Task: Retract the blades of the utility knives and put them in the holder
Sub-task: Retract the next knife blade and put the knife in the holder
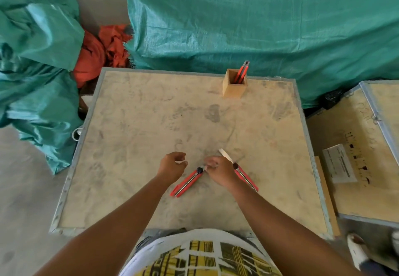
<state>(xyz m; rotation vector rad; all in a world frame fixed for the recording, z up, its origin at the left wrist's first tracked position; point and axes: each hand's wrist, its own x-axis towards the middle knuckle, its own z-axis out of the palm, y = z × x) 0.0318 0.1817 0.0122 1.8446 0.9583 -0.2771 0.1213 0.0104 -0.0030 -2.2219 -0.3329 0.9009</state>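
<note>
Two red utility knives lie on the wooden table (pixel 138 137) in front of me. The left knife (pixel 186 181) points up and right, and its black tip touches the fingers of my right hand (pixel 220 171). Those fingers pinch the short blade end there. The right knife (pixel 246 177) lies just right of that hand, with its long pale blade (pixel 224 154) extended. My left hand (pixel 172 165) hovers left of the left knife's tip, loosely curled and holding nothing. A wooden holder (pixel 232 87) stands at the table's far edge with two red knives (pixel 242 72) upright in it.
Green tarpaulin (pixel 259 27) covers bulky things behind the table and to the left. Orange cloth (pixel 101 51) lies between them. A second wooden crate (pixel 354 163) with a paper label stands close on the right. Bare floor shows at the lower left.
</note>
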